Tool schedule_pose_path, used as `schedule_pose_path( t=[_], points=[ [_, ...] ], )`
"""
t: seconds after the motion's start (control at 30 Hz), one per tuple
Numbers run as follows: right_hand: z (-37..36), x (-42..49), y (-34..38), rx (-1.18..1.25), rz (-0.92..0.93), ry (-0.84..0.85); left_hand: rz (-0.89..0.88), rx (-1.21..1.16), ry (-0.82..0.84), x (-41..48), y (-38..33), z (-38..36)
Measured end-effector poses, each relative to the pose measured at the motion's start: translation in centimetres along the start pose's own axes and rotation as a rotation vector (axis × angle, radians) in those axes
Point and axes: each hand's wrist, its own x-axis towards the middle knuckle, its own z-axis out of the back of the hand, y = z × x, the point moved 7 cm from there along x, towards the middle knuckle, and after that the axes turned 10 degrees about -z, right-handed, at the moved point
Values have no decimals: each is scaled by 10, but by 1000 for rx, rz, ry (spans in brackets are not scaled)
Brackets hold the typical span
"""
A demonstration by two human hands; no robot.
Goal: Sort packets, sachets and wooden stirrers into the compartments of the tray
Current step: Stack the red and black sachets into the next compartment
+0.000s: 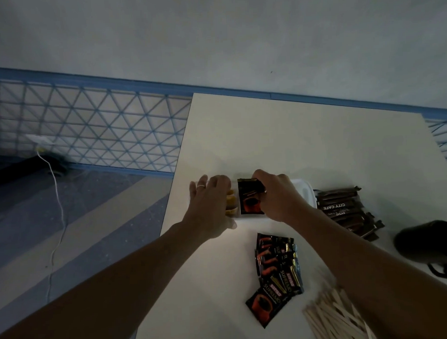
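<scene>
From your head camera, the white desk [292, 136] stands against a pale wall. Off its left edge a white cable [56, 200] runs down across the floor. A dark rounded object [427, 243] sits at the desk's right edge; you cannot tell what it is. Your own hands and forearms cover most of the white tray [305, 191], so only its right end shows clearly.

Your left hand [211, 202] lies over the tray's left end with fingers fairly straight and spread. It rests on the yellow sachets [230, 203] in that compartment, and the thumb is at the near rim. Your right hand [276, 195] is curled, pinching the right side of a black coffee packet [250, 198] that stands in the next compartment.

That packet is glossy black with an orange cup print. More of the same lie in a loose pile [276, 271] toward the desk's near edge. Brown stick sachets [345, 210] are heaped just right of the tray. The wooden stirrers [334, 315] lie scattered at the near right corner, partly under your right forearm.
</scene>
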Motion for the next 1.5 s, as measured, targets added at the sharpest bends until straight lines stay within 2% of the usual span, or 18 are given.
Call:
schedule_pose_path(
  t=[0.2,0.43,0.77,0.9,1.3,1.5],
  points=[
    [-7,-4,3,-56,38,-22,-23,-24,-25,0,0,0],
    [8,-11,6,-78,99,-71,8,19,22,4,4,-3],
    [9,-6,21,-605,180,-22,9,42,34,5,4,-4],
    [-6,3,20,-725,203,-31,17,30,30,5,4,-3],
    [-26,18,14,-671,135,-34,11,15,27,5,3,-3],
    [-17,15,15,-594,155,-57,10,12,25,4,4,-3]
  ],
)
